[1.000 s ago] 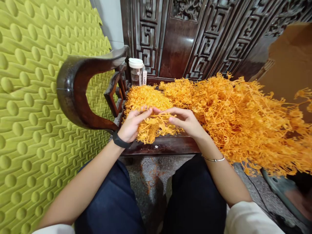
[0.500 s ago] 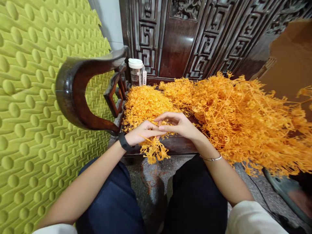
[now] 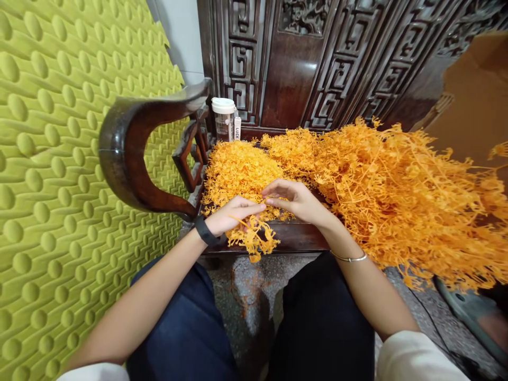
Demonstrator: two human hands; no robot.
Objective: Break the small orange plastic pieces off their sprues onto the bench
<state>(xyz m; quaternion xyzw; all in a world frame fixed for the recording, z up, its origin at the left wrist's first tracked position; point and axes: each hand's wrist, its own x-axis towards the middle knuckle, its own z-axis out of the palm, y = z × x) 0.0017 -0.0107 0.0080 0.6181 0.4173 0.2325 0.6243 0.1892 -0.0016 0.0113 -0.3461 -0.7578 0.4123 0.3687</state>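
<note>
My left hand (image 3: 235, 212) is closed on a small orange artificial flower sprig (image 3: 256, 235), whose frilly blossoms hang down below the palm. Thumb and fingertips of my right hand (image 3: 292, 200) pinch together close to the left fingertips; a tiny orange bit shows between them, too small to name. Both hands are over the front edge of a dark wooden seat (image 3: 296, 237). Just behind them lies a heap of loose orange flower pieces (image 3: 242, 169). To the right spreads a large bunch of orange artificial flower stems (image 3: 397, 196).
A clear cup with a white lid (image 3: 223, 119) stands at the back left by the curved wooden armrest (image 3: 119, 153). The carved backrest (image 3: 289, 79) rises behind. Brown cardboard (image 3: 476, 90) is at the right, yellow-green textured padding (image 3: 47, 159) at the left. Orange scraps litter the floor (image 3: 248, 286).
My right fingertips have moved slightly right, away from the left hand, widening the space between the hands. The sprig under my left hand has shifted a little. The camera view has moved slightly.
</note>
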